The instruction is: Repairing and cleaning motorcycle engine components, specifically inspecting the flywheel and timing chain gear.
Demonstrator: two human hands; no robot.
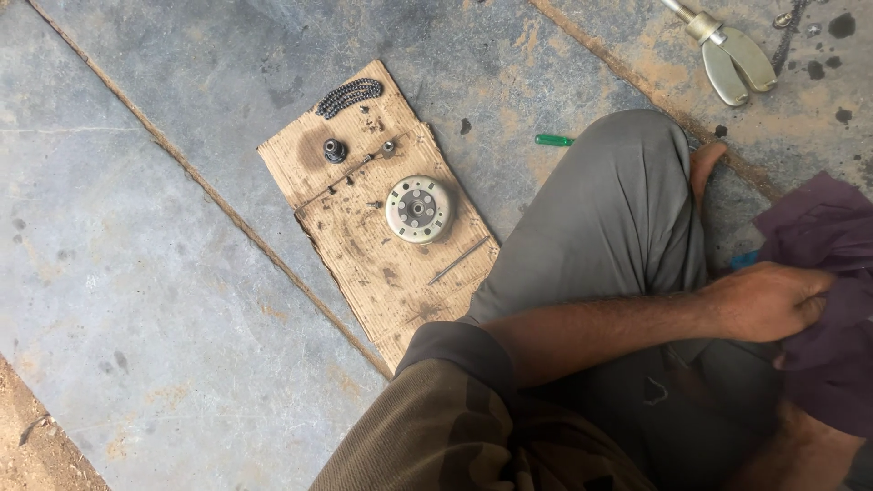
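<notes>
Nearest the camera, a camouflage-patterned sleeve [455, 427] leads along a bare forearm to the left hand [764, 300], whose grip is closed on a fold of dark purple cloth [832, 273] bunched at the right edge of the view, over the person's lap. Beneath the cloth the right hand [800, 436] is mostly hidden, so I cannot tell how its grip stands. One bent knee in grey trousers [609, 218] rests on the stone floor [136, 273].

Beside that knee lies a greasy sheet of cardboard [364, 255], apparently serving to keep small parts off the floor: a round metal disc [418, 208] near its middle, a chain [349, 95] at its far corner, a thin rod [459, 260] by its near edge.
</notes>
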